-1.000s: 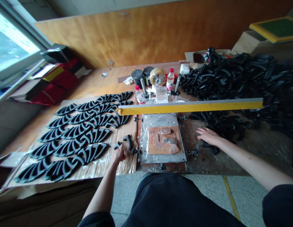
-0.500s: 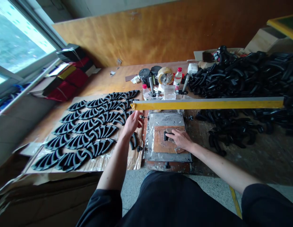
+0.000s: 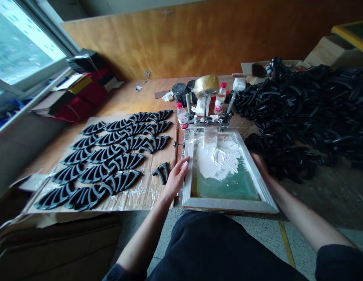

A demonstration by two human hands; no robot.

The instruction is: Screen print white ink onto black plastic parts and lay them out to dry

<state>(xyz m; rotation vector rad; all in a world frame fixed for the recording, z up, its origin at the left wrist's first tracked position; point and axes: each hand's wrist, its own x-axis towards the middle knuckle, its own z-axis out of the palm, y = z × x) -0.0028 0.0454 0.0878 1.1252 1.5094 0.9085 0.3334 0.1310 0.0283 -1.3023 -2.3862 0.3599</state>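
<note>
A silver-framed printing screen [image 3: 228, 205] with green mesh lies lowered in front of me, its base hidden underneath. White paste [image 3: 219, 162] is spread over the upper part of the mesh, with a clear block [image 3: 210, 137] at its top edge. My left hand [image 3: 177, 175] is at the screen's left rim, fingers extended and apart; whether they touch the rim is unclear. Beyond the right rim is my right hand [image 3: 260, 166], blurred, its fingers hidden. Two loose black curved pieces [image 3: 161, 173] lie left of my left hand.
Rows of black curved pieces [image 3: 96, 154] cover cardboard [image 3: 152, 197] on the left. A heap of black parts [image 3: 298, 97] fills the right side. Behind the screen stand a clamp stand [image 3: 205, 121], a tape roll [image 3: 206, 86], a black tub [image 3: 179, 93] and two red-capped bottles [image 3: 220, 99].
The screen has swung down from its raised position to lie flat. My left hand has come down and nearer; my right hand has left the base for the right side. A second loose black piece now shows.
</note>
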